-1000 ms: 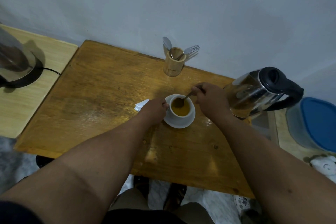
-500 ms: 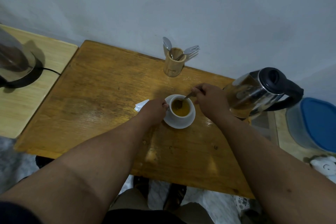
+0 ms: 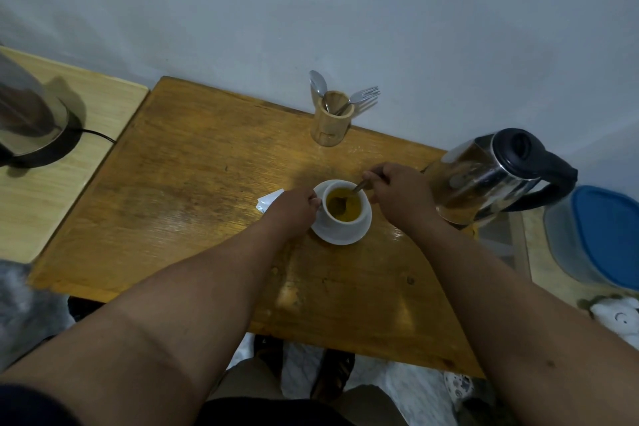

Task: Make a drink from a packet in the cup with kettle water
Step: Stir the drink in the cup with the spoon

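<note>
**Inspector:** Head view. Report the work surface.

**Assistant:** A worn, glossy brown wooden table (image 3: 193,190) stands against a pale wall. Near its middle, a small white ceramic cup (image 3: 342,218) sits on a round white saucer (image 3: 340,235). The cup holds a yellow-brown liquid.

**Inspector:** Hands?

**Assistant:** The left hand (image 3: 294,209) is closed against the cup's left side, at the handle; fingers are curled shut on it. The right hand (image 3: 397,194) pinches the stem of a thin metal spoon (image 3: 359,187), fingers together on it. The spoon's bowl is down in the liquid.

**Inspector:** The packet?

**Assistant:** A white paper packet (image 3: 268,201) lies flat on the table just left of the saucer, partly hidden by the left hand. Whether it is torn, I cannot tell.

**Inspector:** The kettle?

**Assistant:** A shiny steel kettle with a black lid and handle (image 3: 491,176) stands at the table's right edge, just beside the right hand, not touched.

**Inspector:** Other items.

**Assistant:** A light wooden cylindrical cutlery holder (image 3: 330,124) stands at the wall edge with a spoon and fork in it. A second steel vessel on a black corded base (image 3: 31,121) sits on a paler wooden surface to the left. A clear plastic container with a blue lid (image 3: 601,235) is at the far right.
</note>
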